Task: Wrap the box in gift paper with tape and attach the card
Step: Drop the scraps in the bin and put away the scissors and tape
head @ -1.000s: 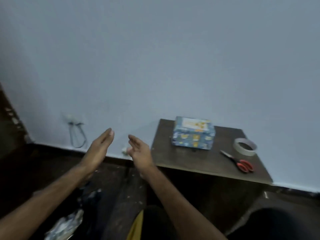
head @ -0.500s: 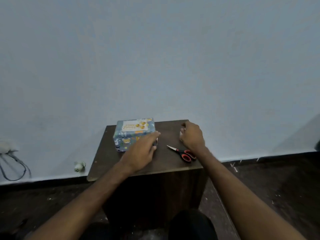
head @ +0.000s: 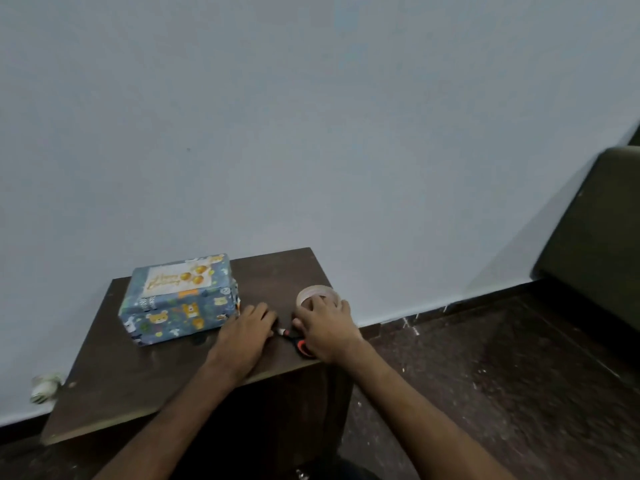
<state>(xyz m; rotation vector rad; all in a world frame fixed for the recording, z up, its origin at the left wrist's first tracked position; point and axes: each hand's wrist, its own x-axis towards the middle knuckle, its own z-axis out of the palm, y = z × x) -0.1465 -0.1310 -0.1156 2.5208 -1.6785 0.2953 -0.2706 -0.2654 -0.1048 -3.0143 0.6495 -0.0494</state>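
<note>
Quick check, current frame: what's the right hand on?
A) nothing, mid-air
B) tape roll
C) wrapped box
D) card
B: the right hand curls its fingers over the tape roll near the right edge of the table; the wrapped box sits apart, to the left.

1. From my remote seat I read this as a room in a home. The small dark wooden table (head: pixel 138 393) stands pushed against a plain, pale blue painted wall (head: pixel 311 133).
2. Right of the table lies a dark speckled stone floor (head: pixel 485 375), with a dark skirting (head: pixel 433 311) along the foot of the wall.
3. Well to the right of the table stands a dark olive piece of furniture (head: pixel 595 237). I cannot tell whether it is a sofa or a chair.
4. On the table are household gift things: a wrapped box (head: pixel 180 313) with a card (head: pixel 176 279) on top, a tape roll (head: pixel 313 294) and orange-handled scissors (head: pixel 301 346).
5. Left of the table, by the wall, lies a small white scrap (head: pixel 43 388), too blurred to name.
</note>
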